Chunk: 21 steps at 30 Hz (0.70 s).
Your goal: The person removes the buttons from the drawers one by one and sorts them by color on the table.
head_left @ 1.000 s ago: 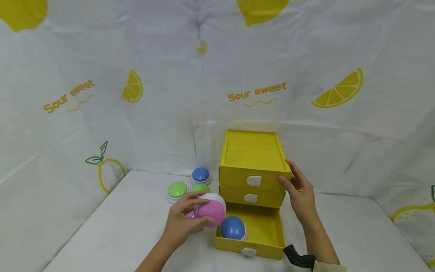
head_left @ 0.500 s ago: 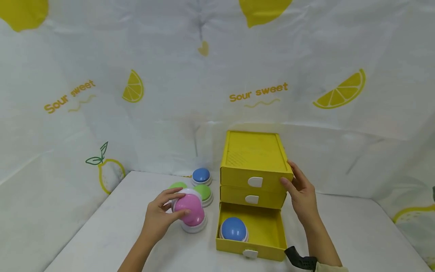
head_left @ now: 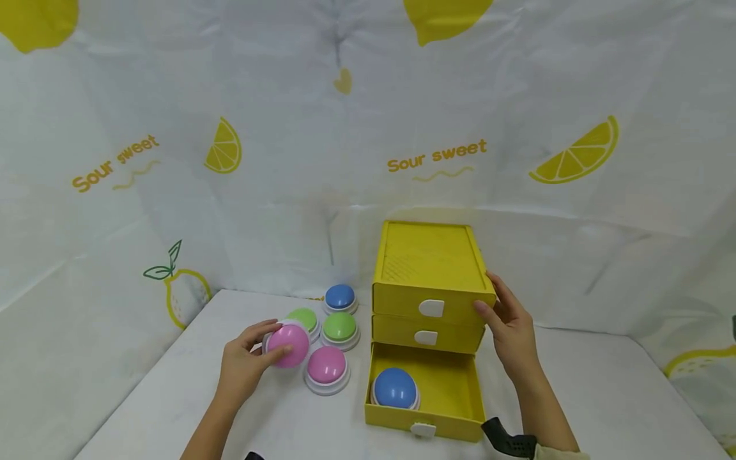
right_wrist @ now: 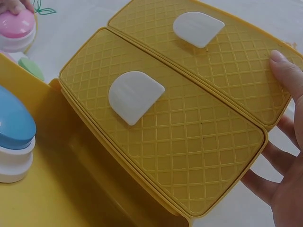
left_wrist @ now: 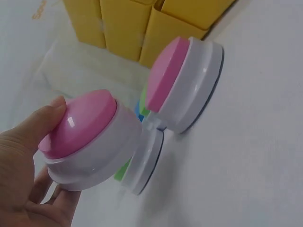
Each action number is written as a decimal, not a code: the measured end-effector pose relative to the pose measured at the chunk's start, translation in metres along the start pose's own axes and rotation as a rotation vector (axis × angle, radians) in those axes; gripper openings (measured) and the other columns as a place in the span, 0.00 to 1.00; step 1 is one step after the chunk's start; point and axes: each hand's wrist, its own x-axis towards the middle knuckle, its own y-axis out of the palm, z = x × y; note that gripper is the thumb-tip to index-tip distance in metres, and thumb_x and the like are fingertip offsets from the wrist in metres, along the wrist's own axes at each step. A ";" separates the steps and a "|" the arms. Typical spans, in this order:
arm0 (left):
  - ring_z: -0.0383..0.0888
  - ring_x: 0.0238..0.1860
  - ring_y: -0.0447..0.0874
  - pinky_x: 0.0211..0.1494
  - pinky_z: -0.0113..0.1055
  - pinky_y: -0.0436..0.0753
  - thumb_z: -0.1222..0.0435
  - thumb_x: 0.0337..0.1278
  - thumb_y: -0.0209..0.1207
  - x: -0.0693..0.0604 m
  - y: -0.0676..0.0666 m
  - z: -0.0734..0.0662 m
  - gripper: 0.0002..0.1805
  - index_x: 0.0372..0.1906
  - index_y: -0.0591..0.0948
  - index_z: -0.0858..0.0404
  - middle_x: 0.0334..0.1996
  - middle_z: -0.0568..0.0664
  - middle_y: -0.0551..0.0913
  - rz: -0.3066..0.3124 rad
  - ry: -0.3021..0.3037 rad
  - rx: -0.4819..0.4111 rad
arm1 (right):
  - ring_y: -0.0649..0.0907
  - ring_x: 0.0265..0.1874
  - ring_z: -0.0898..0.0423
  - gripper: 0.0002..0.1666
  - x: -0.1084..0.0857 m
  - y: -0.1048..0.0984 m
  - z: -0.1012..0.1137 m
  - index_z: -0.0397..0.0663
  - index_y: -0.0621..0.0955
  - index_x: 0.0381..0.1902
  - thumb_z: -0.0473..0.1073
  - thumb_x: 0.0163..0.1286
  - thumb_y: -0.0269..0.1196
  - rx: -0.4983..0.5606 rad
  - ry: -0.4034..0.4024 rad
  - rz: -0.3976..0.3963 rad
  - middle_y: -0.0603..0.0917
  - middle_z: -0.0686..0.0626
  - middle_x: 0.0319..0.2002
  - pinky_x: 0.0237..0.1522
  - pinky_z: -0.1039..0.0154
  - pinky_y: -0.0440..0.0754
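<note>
My left hand (head_left: pixel 244 365) grips a pink push button (left_wrist: pixel 90 127) with a white base, tilted and held over the table left of the other buttons. Beside it a second pink button (head_left: pixel 326 366) stands on the table. My right hand (head_left: pixel 513 329) holds the right front corner of a yellow drawer box (head_left: pixel 434 255), thumb on the front of the top drawer (right_wrist: pixel 236 52) and fingers along the side. The bottom drawer (head_left: pixel 454 383) is pulled out, and a blue button (head_left: pixel 395 388) lies at its left side.
Two green buttons, one nearer the box (head_left: pixel 340 327) and one behind the held button (head_left: pixel 305 317), stand on the white table (head_left: pixel 172 396). Farther back is another blue button (head_left: pixel 340 297). A lemon-printed sheet (head_left: pixel 287 211) hangs behind the table.
My left hand has carried the pink button leftward, from beside the drawer past the standing pink one, which now shows fully. The right hand keeps its hold on the box.
</note>
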 end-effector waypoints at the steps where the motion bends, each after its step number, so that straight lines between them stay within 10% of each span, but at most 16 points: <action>1: 0.26 0.47 0.80 0.50 0.19 0.81 0.63 0.45 0.78 0.001 -0.001 0.003 0.25 0.53 0.87 0.61 0.61 0.53 0.83 0.001 -0.018 0.004 | 0.76 0.59 0.77 0.35 0.000 0.000 0.000 0.60 0.63 0.79 0.42 0.78 0.57 -0.002 0.002 -0.002 0.70 0.61 0.73 0.55 0.84 0.76; 12: 0.41 0.49 0.82 0.42 0.23 0.80 0.57 0.48 0.77 0.003 -0.004 0.030 0.29 0.57 0.85 0.61 0.60 0.59 0.83 0.041 -0.209 0.069 | 0.75 0.59 0.78 0.35 0.000 0.001 0.001 0.60 0.63 0.78 0.43 0.78 0.58 -0.003 0.009 -0.008 0.70 0.61 0.74 0.55 0.84 0.75; 21: 0.39 0.53 0.82 0.51 0.19 0.77 0.54 0.57 0.71 0.003 0.000 0.040 0.28 0.59 0.82 0.63 0.58 0.56 0.85 0.082 -0.174 0.111 | 0.75 0.60 0.78 0.35 0.000 0.000 0.000 0.61 0.63 0.79 0.43 0.78 0.58 0.003 0.016 -0.006 0.69 0.60 0.74 0.56 0.84 0.75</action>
